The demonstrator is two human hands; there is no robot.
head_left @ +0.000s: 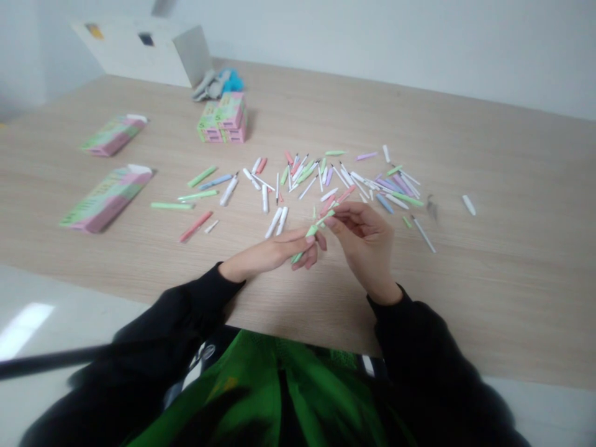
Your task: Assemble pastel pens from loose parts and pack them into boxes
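Note:
My left hand (279, 251) lies low over the wooden table (488, 273), fingers closed round a green pen barrel (303, 245). My right hand (365, 239) is just to its right, fingertips pinched on a thin green pen part (325, 218) that meets the barrel's upper end. Both wrists come out of black sleeves. Beyond the hands, several loose pen parts (326, 177) in green, pink, purple, blue and white are scattered across the table.
Two pink-and-green boxes (109, 195) (114, 133) lie flat at the left. A stack of similar boxes (223, 117) stands further back, with a grey-and-blue cloth (216, 84) and a white box (149, 49) behind. A lone white cap (469, 205) lies at the right.

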